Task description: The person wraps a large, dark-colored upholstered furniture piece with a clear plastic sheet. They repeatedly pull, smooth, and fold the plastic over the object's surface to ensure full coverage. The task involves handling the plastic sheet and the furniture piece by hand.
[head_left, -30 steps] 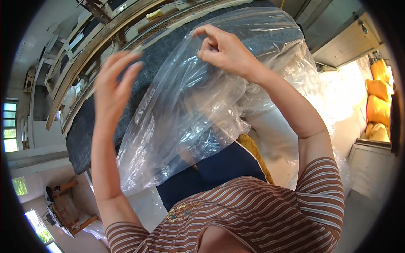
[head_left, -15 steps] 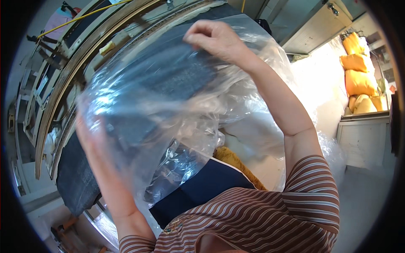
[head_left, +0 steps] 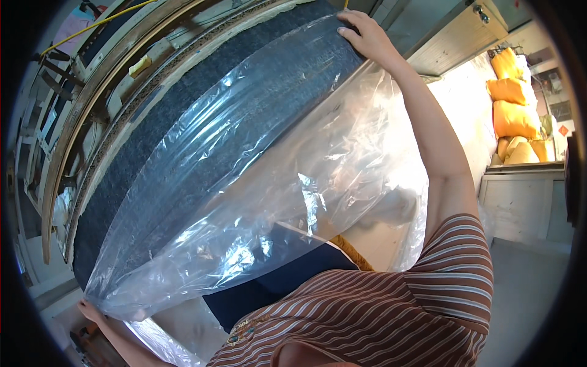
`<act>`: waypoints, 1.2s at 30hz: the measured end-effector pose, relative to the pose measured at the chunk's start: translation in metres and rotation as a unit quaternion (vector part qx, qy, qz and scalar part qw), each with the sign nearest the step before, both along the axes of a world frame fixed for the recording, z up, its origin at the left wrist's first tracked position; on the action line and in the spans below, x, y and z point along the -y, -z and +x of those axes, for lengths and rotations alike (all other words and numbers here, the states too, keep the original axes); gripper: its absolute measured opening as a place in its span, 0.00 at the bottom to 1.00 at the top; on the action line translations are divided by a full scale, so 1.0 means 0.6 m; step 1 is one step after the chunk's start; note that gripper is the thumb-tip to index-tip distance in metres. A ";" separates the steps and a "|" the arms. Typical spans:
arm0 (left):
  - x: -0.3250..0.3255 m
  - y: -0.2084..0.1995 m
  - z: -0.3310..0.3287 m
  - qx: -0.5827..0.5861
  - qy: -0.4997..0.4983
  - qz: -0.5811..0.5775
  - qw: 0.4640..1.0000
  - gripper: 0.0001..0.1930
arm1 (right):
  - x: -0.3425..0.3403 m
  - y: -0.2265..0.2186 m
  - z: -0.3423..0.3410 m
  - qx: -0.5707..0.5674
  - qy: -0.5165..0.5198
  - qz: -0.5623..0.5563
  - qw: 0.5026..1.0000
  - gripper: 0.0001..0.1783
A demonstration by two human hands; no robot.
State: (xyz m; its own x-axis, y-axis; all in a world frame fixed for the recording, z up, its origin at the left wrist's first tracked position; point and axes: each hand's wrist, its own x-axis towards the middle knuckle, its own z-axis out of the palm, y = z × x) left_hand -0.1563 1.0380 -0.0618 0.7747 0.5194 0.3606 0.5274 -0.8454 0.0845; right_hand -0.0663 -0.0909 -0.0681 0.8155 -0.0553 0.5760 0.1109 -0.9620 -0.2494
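A large clear plastic sheet (head_left: 244, 165) is stretched between my two hands, covering part of a dark, mottled work surface (head_left: 208, 79). My left hand (head_left: 90, 311) is closed on the sheet's gathered end at the lower left, near the surface's left end. At the far right corner my right hand (head_left: 365, 38) grips the other end of the sheet between thumb and fingers. Between the hands the plastic shows creases and bright reflections. Its near part hangs off the edge toward my body, over a dark blue cloth (head_left: 263, 281) at my waist.
Beyond the surface runs a curved machine frame with long rails (head_left: 98, 110) and a yellow rod (head_left: 98, 27). Orange bundles (head_left: 516, 116) are stacked on a white cabinet (head_left: 520, 205) at right. A mustard-coloured cushion edge (head_left: 353, 252) shows beside my body.
Both hands have moved apart, the left down and leftward, the right up and rightward. The bunched, billowing plastic is now drawn out taut along the dark surface.
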 end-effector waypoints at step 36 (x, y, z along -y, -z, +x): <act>0.285 0.069 0.163 0.437 0.232 -0.468 0.732 0.05 | -0.945 -0.113 -0.012 -0.391 -0.482 0.460 0.635 0.26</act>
